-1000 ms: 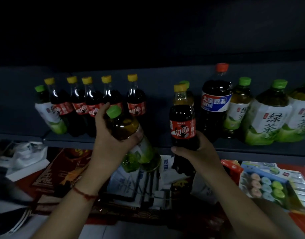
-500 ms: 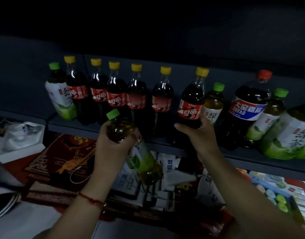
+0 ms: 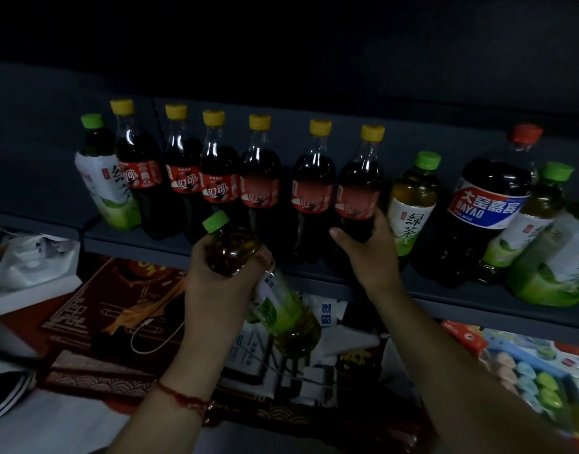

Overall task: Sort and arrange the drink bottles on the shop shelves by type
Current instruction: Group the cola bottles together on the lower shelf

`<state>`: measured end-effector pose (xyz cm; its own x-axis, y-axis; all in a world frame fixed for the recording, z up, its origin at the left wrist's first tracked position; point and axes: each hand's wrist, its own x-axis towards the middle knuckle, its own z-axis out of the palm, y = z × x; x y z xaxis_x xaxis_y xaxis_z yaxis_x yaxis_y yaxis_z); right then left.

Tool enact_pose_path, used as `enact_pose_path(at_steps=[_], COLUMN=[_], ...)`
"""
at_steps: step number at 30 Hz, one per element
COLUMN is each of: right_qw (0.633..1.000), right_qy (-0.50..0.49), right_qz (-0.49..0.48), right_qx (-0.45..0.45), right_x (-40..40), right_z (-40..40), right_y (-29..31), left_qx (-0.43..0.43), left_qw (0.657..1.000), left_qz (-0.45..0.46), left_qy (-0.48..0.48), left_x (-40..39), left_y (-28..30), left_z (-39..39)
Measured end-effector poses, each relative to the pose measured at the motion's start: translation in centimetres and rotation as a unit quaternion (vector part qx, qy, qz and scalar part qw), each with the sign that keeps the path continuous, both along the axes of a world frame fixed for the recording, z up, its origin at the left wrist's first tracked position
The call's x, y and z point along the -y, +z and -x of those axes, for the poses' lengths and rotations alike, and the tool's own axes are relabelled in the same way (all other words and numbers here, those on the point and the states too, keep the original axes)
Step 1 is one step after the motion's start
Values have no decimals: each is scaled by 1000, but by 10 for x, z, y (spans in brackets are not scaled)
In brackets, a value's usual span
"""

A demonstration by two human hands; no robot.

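A tea bottle [image 3: 248, 273] is gripped in the left hand [image 3: 216, 290] below the shelf [image 3: 314, 278], tilted with its cap up-left. The right hand [image 3: 370, 253] is closed on the last cola [image 3: 358, 194]. Tea's group [image 3: 412, 198] lies right, nearer the right hand.

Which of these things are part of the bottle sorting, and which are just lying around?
Part of the job:
green tea bottle in the left hand
cola bottle under the right hand
Dayao bottle
shelf

Lying about:
white cable
red patterned box
tray of small coloured items
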<state>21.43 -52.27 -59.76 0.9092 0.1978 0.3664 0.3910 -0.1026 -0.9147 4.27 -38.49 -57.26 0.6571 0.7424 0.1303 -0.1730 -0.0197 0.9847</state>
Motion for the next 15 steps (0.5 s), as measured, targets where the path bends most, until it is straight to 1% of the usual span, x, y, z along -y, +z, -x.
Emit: enact_pose_path(at_steps=[3, 7, 10, 12, 13, 14, 15], right_qw=[1000, 1000, 999, 985, 969, 952, 941], right_qy=[4, 10, 30, 104, 157, 203, 236], right_qz=[-5, -11, 36, 119, 161, 191, 201], right_qx=[1, -3, -21, -71, -103, -127, -136], right_x=[3, 17, 30, 36, 38, 40, 43], right_z=[8, 38, 72, 96, 107, 120, 131], right_y=[5, 17, 28, 35, 36, 37, 38], left_qx=[-5, -10, -2, 2, 2, 4, 10], left_qw=[1000, 1000, 1000, 1000, 1000, 999, 999], left_qz=[-11, -15, -8, 4, 15, 29, 40], left_qy=[-6, -13, -20, -18, -18, -21, -24], left_x=[5, 10, 12, 15, 17, 20, 23], left_y=[2, 7, 13, 18, 20, 23, 26], left_z=[-1, 3, 7, 11, 14, 17, 20])
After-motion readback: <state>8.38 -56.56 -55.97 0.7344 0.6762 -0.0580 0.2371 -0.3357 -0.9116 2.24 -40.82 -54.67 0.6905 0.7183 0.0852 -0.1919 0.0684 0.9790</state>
